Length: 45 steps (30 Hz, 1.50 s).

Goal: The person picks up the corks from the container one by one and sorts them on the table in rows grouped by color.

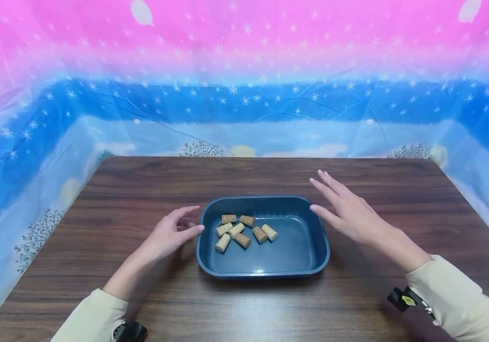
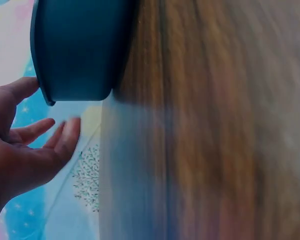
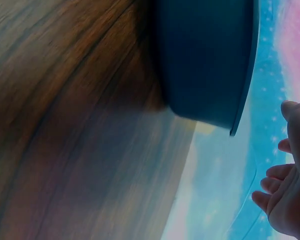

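A dark blue rectangular tray (image 1: 266,274) with rounded corners stands on the wooden table. Several corks (image 1: 242,240) lie inside it, mostly in its left half; some are pale, others browner. My left hand (image 1: 169,235) is at the tray's left side, thumb tip at the rim and fingers loosely bent. In the left wrist view, that thumb meets or nearly meets the rim of the tray (image 2: 80,55). My right hand (image 1: 353,216) hovers by the tray's upper right corner, fingers extended and holding nothing. The right wrist view shows this hand (image 3: 290,185) apart from the tray wall (image 3: 205,60).
The dark brown wooden table (image 1: 120,199) ends at a far edge behind the tray. A pink and blue snowflake-patterned cloth (image 1: 244,99) hangs around the back and sides. Both wrists carry small black cameras, such as the one at the right sleeve (image 1: 449,289).
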Available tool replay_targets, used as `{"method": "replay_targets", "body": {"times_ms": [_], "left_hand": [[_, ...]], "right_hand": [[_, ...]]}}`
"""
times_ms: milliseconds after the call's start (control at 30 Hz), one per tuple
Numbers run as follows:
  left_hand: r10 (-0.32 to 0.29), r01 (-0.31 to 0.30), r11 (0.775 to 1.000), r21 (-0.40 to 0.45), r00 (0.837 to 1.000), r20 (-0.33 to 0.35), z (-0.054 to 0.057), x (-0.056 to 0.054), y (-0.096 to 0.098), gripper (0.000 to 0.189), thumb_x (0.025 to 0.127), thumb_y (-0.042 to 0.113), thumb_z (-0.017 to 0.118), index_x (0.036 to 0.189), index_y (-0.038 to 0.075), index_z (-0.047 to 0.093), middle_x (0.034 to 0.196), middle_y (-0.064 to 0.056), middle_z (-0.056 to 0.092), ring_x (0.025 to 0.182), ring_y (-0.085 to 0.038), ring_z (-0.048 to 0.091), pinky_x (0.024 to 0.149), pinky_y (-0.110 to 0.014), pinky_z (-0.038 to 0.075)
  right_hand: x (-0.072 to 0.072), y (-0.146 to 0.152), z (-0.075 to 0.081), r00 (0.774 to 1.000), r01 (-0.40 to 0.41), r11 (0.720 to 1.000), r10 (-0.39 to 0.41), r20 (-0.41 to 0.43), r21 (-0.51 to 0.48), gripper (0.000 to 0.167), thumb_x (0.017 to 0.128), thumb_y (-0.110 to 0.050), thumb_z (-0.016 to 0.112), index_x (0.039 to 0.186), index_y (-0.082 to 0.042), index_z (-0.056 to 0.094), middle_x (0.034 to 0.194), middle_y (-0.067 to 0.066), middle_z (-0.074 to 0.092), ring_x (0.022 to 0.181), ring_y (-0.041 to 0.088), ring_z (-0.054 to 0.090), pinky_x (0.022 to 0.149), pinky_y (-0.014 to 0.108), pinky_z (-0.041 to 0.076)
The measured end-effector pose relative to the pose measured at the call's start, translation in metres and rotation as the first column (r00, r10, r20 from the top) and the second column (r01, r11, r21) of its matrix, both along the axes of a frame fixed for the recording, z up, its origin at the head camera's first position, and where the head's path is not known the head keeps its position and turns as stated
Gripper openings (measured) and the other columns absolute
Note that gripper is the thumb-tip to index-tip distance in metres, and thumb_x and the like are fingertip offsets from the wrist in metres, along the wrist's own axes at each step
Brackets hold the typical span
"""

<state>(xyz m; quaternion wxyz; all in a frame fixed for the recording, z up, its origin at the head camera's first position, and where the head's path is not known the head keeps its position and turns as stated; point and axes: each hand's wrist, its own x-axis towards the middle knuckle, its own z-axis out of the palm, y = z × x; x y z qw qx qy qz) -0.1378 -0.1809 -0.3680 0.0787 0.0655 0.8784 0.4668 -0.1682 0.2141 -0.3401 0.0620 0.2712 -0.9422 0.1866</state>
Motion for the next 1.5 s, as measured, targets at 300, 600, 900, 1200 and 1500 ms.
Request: {"method": "replay_targets", "body": {"times_ms": [300, 600, 900, 1200, 1500], "left_hand": [[-0.015, -0.015, 0.961, 0.276, 0.994, 0.106, 0.000, -0.006, 0.002, 0.048, 0.092, 0.002, 0.063, 0.136, -0.006, 0.047, 0.106, -0.017, 0.057, 0.090, -0.020, 0.063, 0.078, -0.036, 0.056], [-0.038, -0.038, 0.920, 0.390, 0.982, 0.188, -0.001, -0.006, 0.002, 0.050, 0.092, 0.001, 0.061, 0.137, -0.008, 0.042, 0.108, -0.018, 0.052, 0.090, -0.017, 0.060, 0.079, -0.033, 0.056], [-0.110, 0.004, 0.897, 0.443, 0.970, 0.216, -0.006, -0.012, -0.005, 0.055, 0.091, -0.001, 0.061, 0.140, -0.009, 0.037, 0.108, -0.017, 0.049, 0.087, -0.017, 0.060, 0.078, -0.031, 0.056], [-0.138, 0.023, 0.883, 0.468, 0.967, 0.213, -0.002, -0.016, -0.008, 0.059, 0.091, 0.001, 0.062, 0.141, -0.009, 0.033, 0.112, -0.020, 0.049, 0.088, -0.017, 0.060, 0.078, -0.031, 0.056], [-0.144, 0.020, 0.880, 0.475, 0.963, 0.226, -0.006, -0.014, -0.008, 0.059, 0.091, 0.002, 0.062, 0.142, -0.008, 0.034, 0.112, -0.018, 0.049, 0.088, -0.017, 0.060, 0.079, -0.031, 0.055]], "right_hand": [[0.004, -0.023, 0.006, 0.992, -0.123, 0.976, 0.122, -0.020, -0.179, 0.050, 0.095, -0.019, 0.063, 0.141, -0.005, 0.048, 0.142, 0.015, 0.047, 0.117, 0.029, 0.056, 0.091, 0.048, 0.050], [-0.008, -0.040, -0.002, 0.942, -0.106, 0.948, 0.193, 0.276, -0.301, 0.041, 0.093, -0.012, 0.064, 0.131, 0.000, 0.057, 0.122, 0.014, 0.063, 0.109, 0.024, 0.061, 0.089, 0.044, 0.051], [-0.017, -0.059, -0.007, 0.850, -0.100, 0.943, 0.246, 0.465, -0.317, 0.040, 0.092, -0.011, 0.066, 0.128, 0.002, 0.058, 0.121, 0.015, 0.064, 0.113, 0.027, 0.060, 0.092, 0.041, 0.050], [-0.024, -0.075, -0.012, 0.788, -0.065, 0.946, 0.244, 0.565, -0.318, 0.040, 0.088, -0.005, 0.069, 0.126, 0.001, 0.060, 0.124, 0.013, 0.062, 0.117, 0.027, 0.057, 0.093, 0.039, 0.050], [-0.022, -0.088, -0.024, 0.743, -0.003, 0.963, 0.184, 0.644, -0.271, 0.041, 0.082, 0.001, 0.074, 0.121, -0.004, 0.066, 0.121, 0.006, 0.065, 0.119, 0.025, 0.055, 0.094, 0.039, 0.049]]}}
